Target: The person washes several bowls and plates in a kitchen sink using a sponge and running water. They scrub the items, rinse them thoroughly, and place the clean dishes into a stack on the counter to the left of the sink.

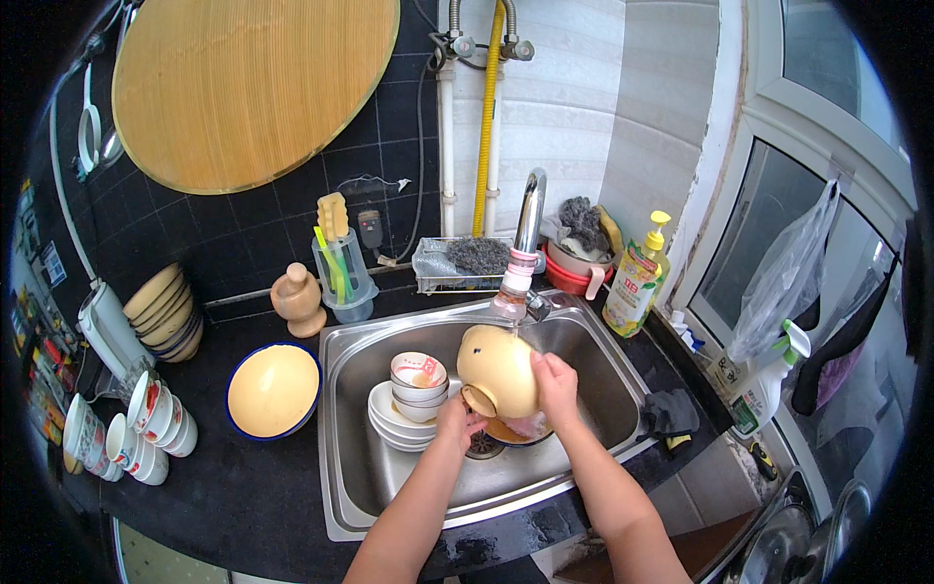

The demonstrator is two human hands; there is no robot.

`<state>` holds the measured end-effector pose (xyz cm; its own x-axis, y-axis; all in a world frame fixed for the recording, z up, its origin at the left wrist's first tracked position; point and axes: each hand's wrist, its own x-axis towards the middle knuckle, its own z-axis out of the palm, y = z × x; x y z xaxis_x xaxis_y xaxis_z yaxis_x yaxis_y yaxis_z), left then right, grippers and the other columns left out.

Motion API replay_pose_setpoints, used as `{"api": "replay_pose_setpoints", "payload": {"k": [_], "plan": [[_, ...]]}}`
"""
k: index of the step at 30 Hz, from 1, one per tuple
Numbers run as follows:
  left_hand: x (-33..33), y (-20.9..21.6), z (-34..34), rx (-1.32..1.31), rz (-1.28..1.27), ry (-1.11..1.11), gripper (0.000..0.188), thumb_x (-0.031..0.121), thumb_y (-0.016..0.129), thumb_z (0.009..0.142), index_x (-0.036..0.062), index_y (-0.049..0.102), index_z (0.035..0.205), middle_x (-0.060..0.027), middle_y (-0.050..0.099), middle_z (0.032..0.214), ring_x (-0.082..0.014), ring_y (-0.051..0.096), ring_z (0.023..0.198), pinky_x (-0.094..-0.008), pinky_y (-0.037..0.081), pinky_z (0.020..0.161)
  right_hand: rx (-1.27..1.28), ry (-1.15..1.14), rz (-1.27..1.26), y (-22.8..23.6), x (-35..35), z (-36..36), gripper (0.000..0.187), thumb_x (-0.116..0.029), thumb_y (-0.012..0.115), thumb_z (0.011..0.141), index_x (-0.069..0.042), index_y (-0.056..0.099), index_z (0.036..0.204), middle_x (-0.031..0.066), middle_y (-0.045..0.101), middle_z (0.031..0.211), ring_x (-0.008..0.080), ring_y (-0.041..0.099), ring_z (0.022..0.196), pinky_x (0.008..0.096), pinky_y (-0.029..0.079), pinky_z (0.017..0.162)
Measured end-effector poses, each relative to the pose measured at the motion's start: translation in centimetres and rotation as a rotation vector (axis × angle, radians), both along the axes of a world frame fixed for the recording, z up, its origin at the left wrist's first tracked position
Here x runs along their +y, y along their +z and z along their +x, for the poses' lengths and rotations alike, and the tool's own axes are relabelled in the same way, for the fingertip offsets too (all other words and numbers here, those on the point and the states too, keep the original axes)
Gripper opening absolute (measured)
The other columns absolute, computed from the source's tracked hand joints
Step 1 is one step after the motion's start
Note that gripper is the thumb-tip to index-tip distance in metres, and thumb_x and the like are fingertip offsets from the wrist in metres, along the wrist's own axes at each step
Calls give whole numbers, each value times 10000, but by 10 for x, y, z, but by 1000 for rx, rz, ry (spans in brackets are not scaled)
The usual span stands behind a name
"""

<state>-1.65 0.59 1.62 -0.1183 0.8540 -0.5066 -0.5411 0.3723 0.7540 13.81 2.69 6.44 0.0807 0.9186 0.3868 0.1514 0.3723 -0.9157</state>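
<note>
Both my hands hold a cream-yellow enamel bowl [498,368], tilted on its side under the tap [525,234] with its foot ring toward me. My left hand [459,423] is closed at the lower left by the foot. At the right rim, my right hand [555,389] grips the bowl. Beneath it, partly hidden, another blue-rimmed bowl [525,440] sits in the steel sink [355,496] with something pinkish in it. Left of my hands stand stacked small white bowls [420,393] beside white plates [399,440], also in the sink.
Left on the black counter are a blue-rimmed cream bowl [274,391], stacked bowls [167,316], white cups [146,448] and a wooden mortar [298,304]. A soap bottle [637,282], red basin [574,277], spray bottle [769,384] and dark cloth [671,413] are at right.
</note>
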Motion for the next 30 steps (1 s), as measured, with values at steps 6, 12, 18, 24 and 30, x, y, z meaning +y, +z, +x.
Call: {"api": "replay_pose_setpoints", "payload": {"k": [6,12,18,24,30], "plan": [[-10,39,-4,275,57,-45,846,766,405,674,54,460,1127,-105,487,967,-212,564,760,-310,467,523,-786,129,550,11,-19,-14,246,-241,551,815,-61,542,648,90,579,627,267,549,527,355,436,503],[0,12,-6,61,113,-144,422,240,462,812,18,383,1162,-171,534,970,-280,613,700,-387,551,494,-912,402,205,4,-22,-21,282,-322,493,833,-82,622,904,150,623,844,292,603,773,370,470,677],[-4,18,7,277,306,67,467,-2,358,736,6,337,1202,-192,514,1049,-315,613,756,-376,555,448,-1437,299,238,-39,8,3,388,-427,403,852,-170,592,1074,121,499,1212,277,436,1146,417,325,946],[-15,32,17,285,247,-224,495,-29,352,706,-10,368,1200,-194,519,1053,-314,597,850,-371,556,542,-1300,252,-62,-51,20,3,612,-354,392,859,-145,157,1384,135,23,1446,309,37,1332,448,60,1061],[2,-3,10,505,511,140,520,-64,369,671,-49,381,1190,-204,495,1126,-287,484,1073,-339,353,931,-1158,632,-159,-35,9,-11,622,-482,324,878,-177,142,1389,150,36,1444,313,14,1333,464,66,1052]]}}
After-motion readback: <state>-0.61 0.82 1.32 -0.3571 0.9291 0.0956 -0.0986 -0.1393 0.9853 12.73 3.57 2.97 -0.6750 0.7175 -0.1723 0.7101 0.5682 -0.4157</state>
